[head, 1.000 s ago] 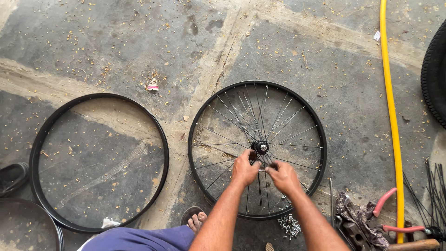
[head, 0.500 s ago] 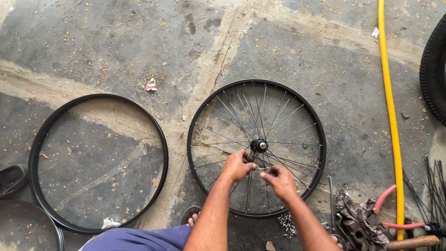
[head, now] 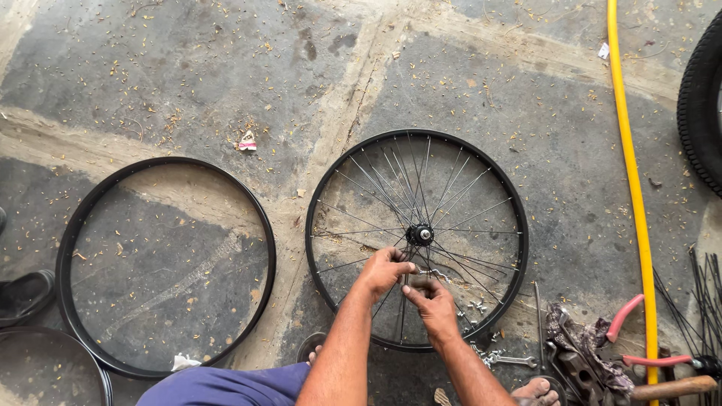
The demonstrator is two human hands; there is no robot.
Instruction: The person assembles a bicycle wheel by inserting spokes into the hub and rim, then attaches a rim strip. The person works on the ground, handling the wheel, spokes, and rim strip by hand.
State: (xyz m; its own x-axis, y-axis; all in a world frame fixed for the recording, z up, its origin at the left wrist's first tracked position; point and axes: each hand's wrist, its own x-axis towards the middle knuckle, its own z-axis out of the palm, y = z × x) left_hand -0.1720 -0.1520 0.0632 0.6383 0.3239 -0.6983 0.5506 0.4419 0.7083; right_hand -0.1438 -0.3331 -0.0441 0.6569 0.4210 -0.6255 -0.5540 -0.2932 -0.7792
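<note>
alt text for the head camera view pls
Two bare hands, left hand and right hand, work at the spokes just below the hub of a spoked bicycle wheel lying flat on a concrete floor. An empty black rim lies left.

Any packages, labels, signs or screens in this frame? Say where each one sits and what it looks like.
Small crumpled wrapper: on the concrete floor, beyond the gap between the empty rim and the spoked wheel; white with pink-red patches.
White scrap: beside the yellow hose, far right; too small to tell more.
No signs or screens.
</note>
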